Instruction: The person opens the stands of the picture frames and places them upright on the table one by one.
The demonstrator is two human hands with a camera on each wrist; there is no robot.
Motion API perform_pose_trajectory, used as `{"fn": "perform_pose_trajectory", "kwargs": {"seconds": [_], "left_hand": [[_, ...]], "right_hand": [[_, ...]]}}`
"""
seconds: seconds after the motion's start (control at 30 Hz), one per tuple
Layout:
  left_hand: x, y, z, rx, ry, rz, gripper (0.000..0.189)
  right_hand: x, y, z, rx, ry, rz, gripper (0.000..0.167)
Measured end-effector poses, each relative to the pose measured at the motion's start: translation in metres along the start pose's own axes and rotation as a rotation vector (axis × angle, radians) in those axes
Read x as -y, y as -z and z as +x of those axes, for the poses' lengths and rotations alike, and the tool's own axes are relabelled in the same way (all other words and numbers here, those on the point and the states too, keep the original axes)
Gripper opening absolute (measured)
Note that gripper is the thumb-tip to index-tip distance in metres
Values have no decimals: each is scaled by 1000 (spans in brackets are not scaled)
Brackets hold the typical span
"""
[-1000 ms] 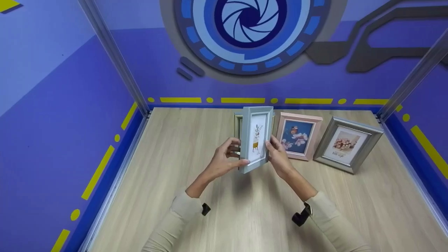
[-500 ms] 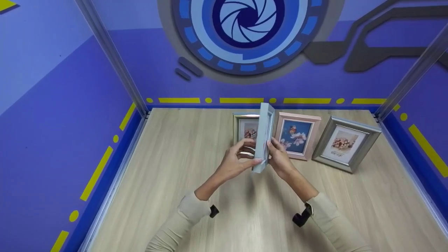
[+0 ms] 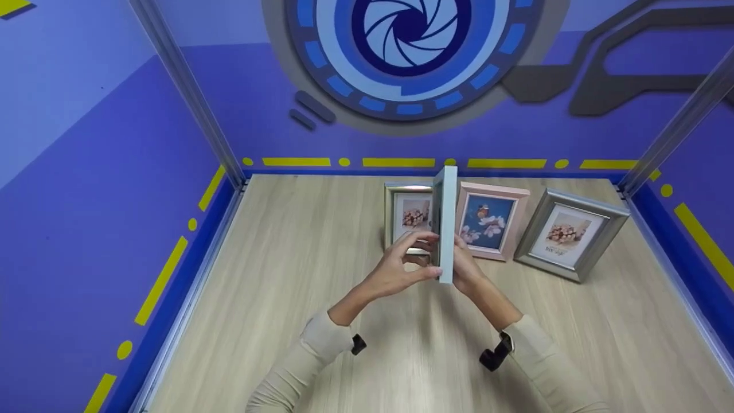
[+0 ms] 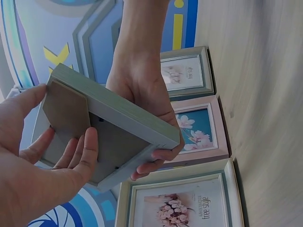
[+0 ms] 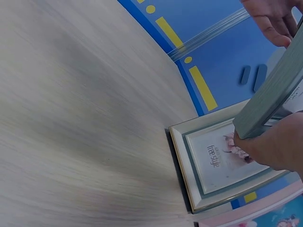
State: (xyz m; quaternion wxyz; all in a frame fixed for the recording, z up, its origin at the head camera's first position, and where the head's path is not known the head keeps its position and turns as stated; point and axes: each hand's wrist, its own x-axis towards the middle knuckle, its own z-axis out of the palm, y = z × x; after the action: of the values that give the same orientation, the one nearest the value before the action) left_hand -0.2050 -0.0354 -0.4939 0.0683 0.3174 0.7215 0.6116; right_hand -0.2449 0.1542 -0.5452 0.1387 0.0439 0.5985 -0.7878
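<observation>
A pale blue-green picture frame [image 3: 449, 218] is held upright above the table, edge-on in the head view. My right hand [image 3: 468, 268] grips it from the right; in the left wrist view, that hand's [image 4: 144, 90] fingers curl round its edge. The left hand [image 3: 397, 272] holds it from the left, thumb at its near edge. Its brown back and hexagonal stand [image 4: 66, 109] face the left wrist camera, with left fingertips touching them. From the right wrist, the frame's side [image 5: 272, 94] shows, and its picture is mostly hidden.
Behind the hands, a gold-and-cream frame [image 3: 390, 229] stands partly covered. Right of it are a pink frame [image 3: 519, 215] with blossoms and a silver frame [image 3: 596, 252]. Blue walls [image 3: 246, 115] enclose the wooden table [image 3: 275, 258] at the back and sides.
The picture frame has turned in my hands: its picture faced the head camera, and now its edge does. The left hand has moved rightward, uncovering more of the gold-and-cream frame.
</observation>
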Motion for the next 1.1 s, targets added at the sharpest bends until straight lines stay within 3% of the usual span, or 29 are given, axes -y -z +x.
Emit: {"fn": "perform_pose_trajectory", "kwargs": {"seconds": [0.13,0.6,1.1], "left_hand": [[3,1,0,10,2,-5,65],[7,10,-3,68,17,-33,65],[6,25,-8,38,53,9,59]], "right_hand": [[-2,1,0,-8,-14,-17,41],[-7,5,-1,75,-37,9,47],[-6,11,3,91,-37,75,47]]}}
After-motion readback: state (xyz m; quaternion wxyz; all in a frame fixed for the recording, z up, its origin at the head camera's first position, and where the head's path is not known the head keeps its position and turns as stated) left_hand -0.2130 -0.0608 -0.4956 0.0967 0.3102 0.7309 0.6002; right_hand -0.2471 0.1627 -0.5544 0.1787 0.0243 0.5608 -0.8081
